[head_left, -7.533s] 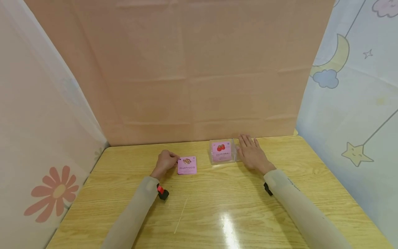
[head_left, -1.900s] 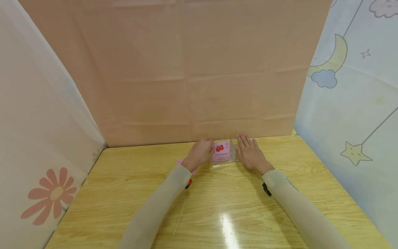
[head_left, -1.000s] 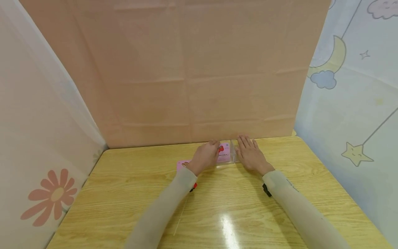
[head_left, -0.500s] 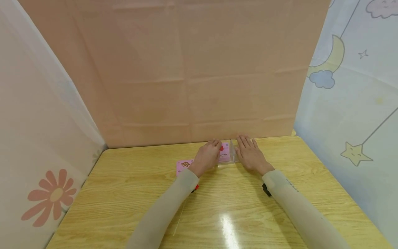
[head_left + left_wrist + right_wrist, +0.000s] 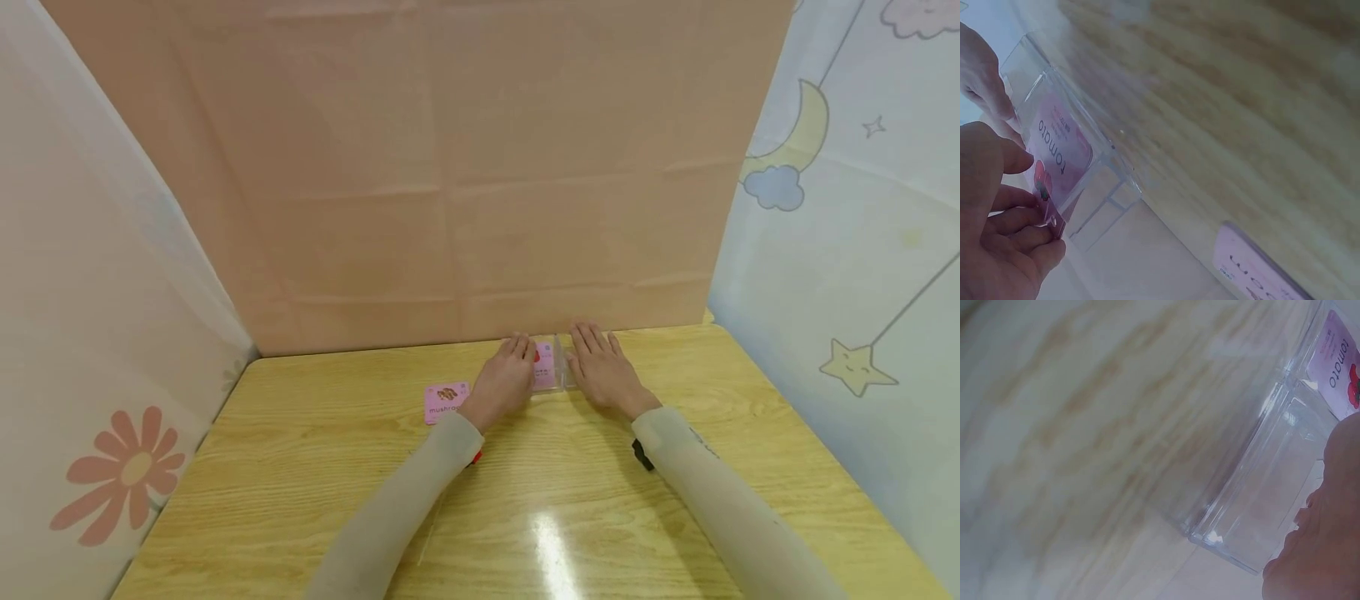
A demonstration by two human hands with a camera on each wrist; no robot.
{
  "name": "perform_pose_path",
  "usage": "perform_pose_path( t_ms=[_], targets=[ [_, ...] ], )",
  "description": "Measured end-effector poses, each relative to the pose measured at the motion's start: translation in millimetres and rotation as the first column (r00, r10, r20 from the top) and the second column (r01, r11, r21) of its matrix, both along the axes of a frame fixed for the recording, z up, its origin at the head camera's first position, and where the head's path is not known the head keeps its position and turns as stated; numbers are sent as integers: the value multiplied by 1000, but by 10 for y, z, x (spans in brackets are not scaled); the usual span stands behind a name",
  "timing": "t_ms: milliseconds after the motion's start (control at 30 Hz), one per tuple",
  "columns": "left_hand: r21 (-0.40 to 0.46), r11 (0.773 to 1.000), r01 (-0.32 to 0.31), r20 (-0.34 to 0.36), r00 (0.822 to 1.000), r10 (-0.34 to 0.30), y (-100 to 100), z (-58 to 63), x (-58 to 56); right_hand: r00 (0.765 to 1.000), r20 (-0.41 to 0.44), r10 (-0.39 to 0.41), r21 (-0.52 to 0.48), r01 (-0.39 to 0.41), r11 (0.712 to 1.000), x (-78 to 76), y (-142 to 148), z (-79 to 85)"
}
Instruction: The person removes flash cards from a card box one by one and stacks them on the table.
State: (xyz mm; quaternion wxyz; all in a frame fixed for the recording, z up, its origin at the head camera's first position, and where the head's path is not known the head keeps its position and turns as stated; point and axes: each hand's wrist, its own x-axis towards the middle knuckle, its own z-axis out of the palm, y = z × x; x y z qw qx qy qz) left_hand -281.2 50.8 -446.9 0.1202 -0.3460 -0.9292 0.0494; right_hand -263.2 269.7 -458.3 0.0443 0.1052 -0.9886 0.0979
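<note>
At the back of the table, we see the left grip, now off the mushroom card, pinching the tomato card in the clear box; work likely shifts there. The right grip lies flat over the box.

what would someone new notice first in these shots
Probably the pink tomato card, in the clear case near the table's far edge, one edge pinched by the left hand. Next, the pink mushroom card lying to its left. Then, likely, the big reddish flower on the left side wall.
</note>
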Motion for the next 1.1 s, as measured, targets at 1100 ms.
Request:
perform_pose_path(
  t_ms=[1100],
  targets=[
    [9, 1000, 1, -57, 998, -1, 32, -42, 157, 1000, -2, -2, -5, 2, 1000, 25, -7, -11]
  ],
)
